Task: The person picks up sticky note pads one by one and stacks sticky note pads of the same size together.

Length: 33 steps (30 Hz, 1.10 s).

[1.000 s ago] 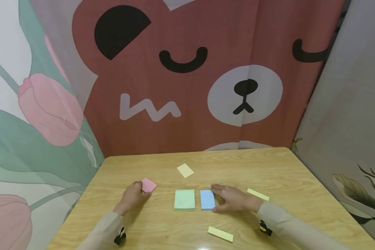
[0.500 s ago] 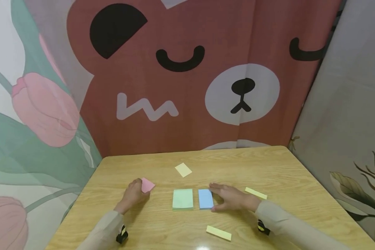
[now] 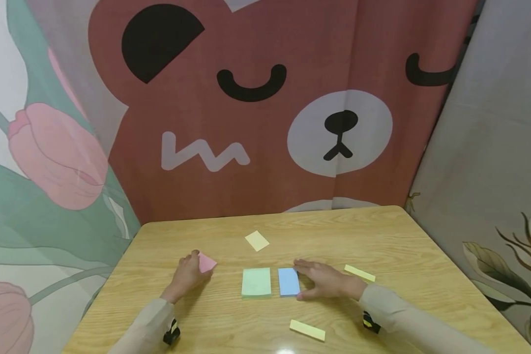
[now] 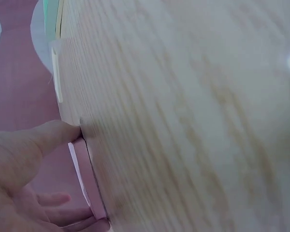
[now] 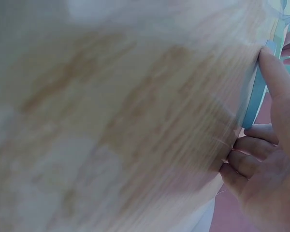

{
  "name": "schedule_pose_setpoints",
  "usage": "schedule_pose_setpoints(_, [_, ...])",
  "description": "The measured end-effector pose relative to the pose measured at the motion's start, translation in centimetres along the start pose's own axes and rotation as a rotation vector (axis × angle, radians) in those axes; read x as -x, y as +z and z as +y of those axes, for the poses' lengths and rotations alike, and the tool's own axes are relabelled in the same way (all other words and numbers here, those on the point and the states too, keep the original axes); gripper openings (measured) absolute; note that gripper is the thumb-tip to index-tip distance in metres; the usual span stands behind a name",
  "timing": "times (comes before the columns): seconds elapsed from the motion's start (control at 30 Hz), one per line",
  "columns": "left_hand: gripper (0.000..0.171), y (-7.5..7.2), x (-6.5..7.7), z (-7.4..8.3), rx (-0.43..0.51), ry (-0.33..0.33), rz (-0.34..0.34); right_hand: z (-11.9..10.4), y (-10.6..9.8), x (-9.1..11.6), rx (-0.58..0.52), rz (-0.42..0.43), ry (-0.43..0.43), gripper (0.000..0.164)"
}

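On the left of the table in the head view, my left hand (image 3: 188, 276) grips a pink sticky note pad (image 3: 207, 262) by opposite edges. The left wrist view has the thumb at one end of the pink pad (image 4: 90, 176) and fingertips at the other. Near the middle lies a blue sticky note pad (image 3: 288, 282), and my right hand (image 3: 323, 280) holds its right side. Thumb and index finger span the blue pad (image 5: 255, 99) in the right wrist view, the other fingertips on the tabletop. A larger green sticky note pad (image 3: 256, 282) lies just left of the blue one.
Behind the green pad lies a small pale yellow pad (image 3: 257, 241), turned at an angle. One narrow yellow strip pad (image 3: 307, 330) is near the front, another yellow strip (image 3: 360, 273) beyond my right wrist. A bear-print curtain (image 3: 248, 191) hangs behind the wooden table (image 3: 336, 236).
The head view has turned slightly right, so the scene shifts a little left. Both hands keep their places at the pink and blue pads.
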<state>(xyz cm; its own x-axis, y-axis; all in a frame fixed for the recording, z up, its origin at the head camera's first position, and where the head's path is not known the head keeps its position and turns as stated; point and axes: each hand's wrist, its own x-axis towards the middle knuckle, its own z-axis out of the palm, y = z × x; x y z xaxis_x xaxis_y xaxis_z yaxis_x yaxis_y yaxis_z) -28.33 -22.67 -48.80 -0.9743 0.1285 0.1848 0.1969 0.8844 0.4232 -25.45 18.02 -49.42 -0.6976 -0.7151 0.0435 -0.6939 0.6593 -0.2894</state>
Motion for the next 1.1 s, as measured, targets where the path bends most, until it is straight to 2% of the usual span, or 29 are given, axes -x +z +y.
schedule_pose_setpoints(0.27, [0.063,0.1,0.0,0.3,-0.03,0.007,0.043,0.0,0.0,-0.2,0.011,-0.015,0.013,0.087])
schedule_pose_setpoints(0.4, [0.064,0.1,0.0,0.3,-0.056,-0.021,0.031,0.0,0.1,-0.2,0.012,-0.02,0.016,0.086])
schedule_pose_setpoints(0.57, [0.065,0.1,0.0,0.3,-0.109,-0.012,0.027,-0.1,0.0,-0.1,0.012,-0.02,0.008,0.086])
schedule_pose_setpoints(0.83, [0.046,0.2,-0.3,0.5,-0.078,0.004,0.021,-0.1,-0.1,-0.2,0.036,-0.018,0.002,0.085])
schedule_pose_setpoints(1.1, [0.052,0.2,-0.4,1.2,-0.041,-0.024,-0.004,0.0,0.1,0.0,0.032,-0.025,0.007,0.086])
